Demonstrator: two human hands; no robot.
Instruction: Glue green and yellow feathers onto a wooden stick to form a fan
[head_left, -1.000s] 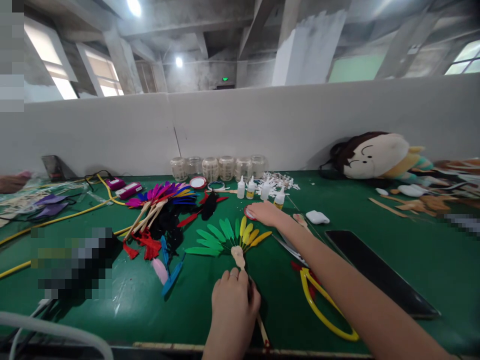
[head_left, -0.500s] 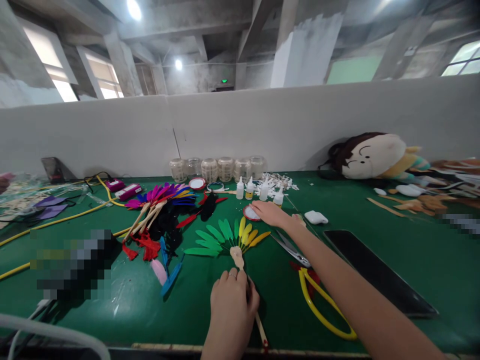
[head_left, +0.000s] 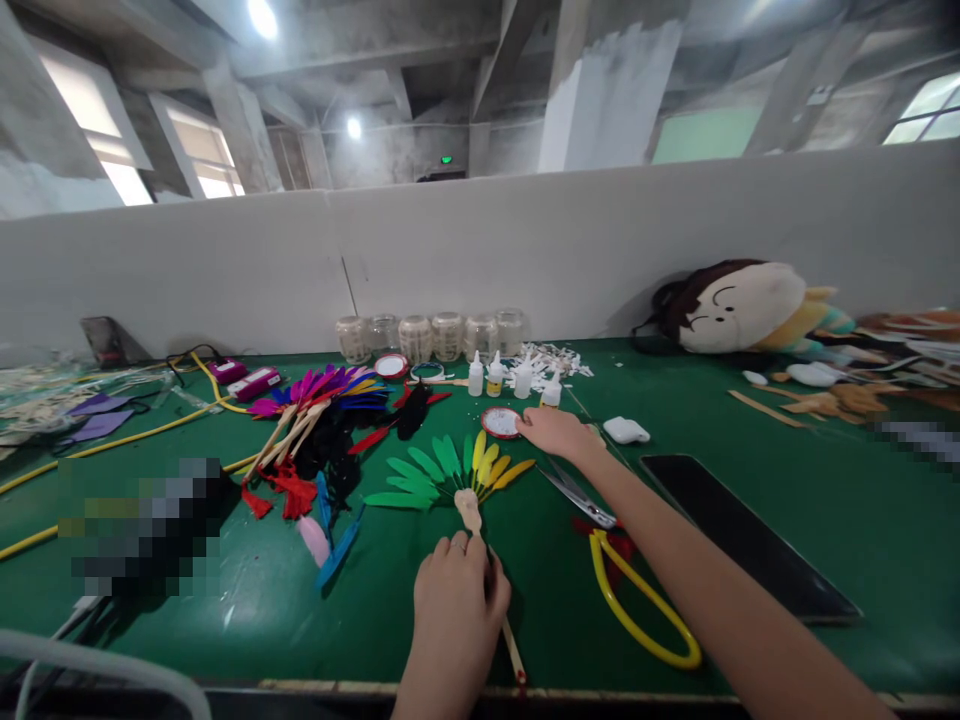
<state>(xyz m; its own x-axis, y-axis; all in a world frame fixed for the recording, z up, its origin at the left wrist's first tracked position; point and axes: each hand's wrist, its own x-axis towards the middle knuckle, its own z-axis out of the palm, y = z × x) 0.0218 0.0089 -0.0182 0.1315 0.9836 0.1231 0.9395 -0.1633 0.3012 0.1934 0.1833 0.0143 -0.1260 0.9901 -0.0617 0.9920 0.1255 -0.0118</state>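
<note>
My left hand (head_left: 459,600) is closed around the wooden handle of a feather fan (head_left: 469,508) near the front of the table. Green feathers (head_left: 420,466) spread to the left of the fan's head, yellow feathers (head_left: 495,466) to its right. The handle's lower end (head_left: 514,655) shows below my fingers. Further back, my right hand (head_left: 559,432) is at the right rim of a red-edged lid (head_left: 500,422) with small white bits in it. Its fingers are pressed together, and what they hold, if anything, is too small to make out.
Small glue bottles (head_left: 495,375) and glass jars (head_left: 448,337) stand behind the lid. Scissors (head_left: 577,495) with a yellow handle (head_left: 645,615) lie under my right forearm. Finished-looking feather fans (head_left: 315,400) lie left; a black slab (head_left: 750,540) and a plush doll (head_left: 742,305) are right.
My right hand has shifted right, from over the lid to its right rim, uncovering more of the white bits. My left hand keeps its hold on the fan. The view has shifted slightly.
</note>
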